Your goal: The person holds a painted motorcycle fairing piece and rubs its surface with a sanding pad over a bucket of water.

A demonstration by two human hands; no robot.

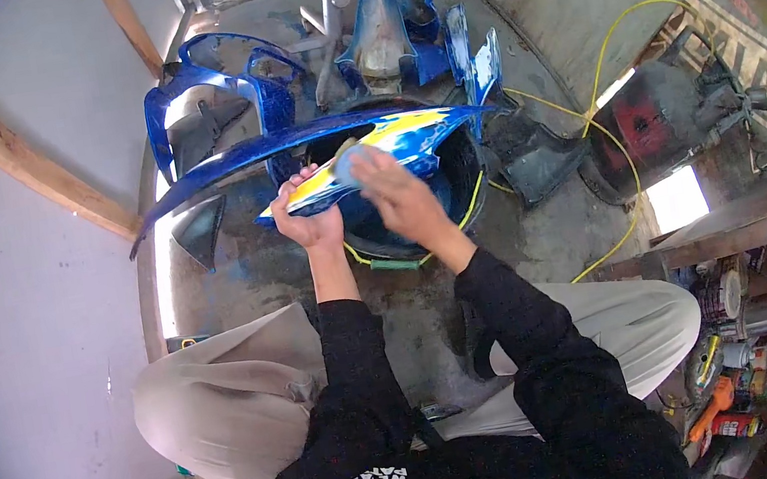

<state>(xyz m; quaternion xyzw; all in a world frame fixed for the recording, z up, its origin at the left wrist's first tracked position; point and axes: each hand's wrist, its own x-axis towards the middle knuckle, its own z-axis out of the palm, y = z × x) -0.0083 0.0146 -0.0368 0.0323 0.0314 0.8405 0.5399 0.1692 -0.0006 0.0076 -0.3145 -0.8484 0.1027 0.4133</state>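
Note:
A long blue fairing panel (418, 140) with yellow and white worn patches spans the middle, held above a black bucket (481, 165). My left hand (312, 223) grips its lower left edge, thumb and fingers wrapped round it. Pressed against the yellow and white area is a small light blue-grey pad (347, 162), which my right hand (400, 198) holds, slightly blurred. The pad's exact kind is hard to make out. Dark liquid shows inside the bucket, whose yellow handle (396, 264) hangs at the near side.
Blue frame-like panels (270, 96), a blue fender (377, 32) and narrow blue-white pieces (484, 65) lie beyond the bucket. To the right are a dark piece (542, 157), a looping yellow hose (631, 152) and a black tank (623, 123). Cans (722, 294) fill a low shelf.

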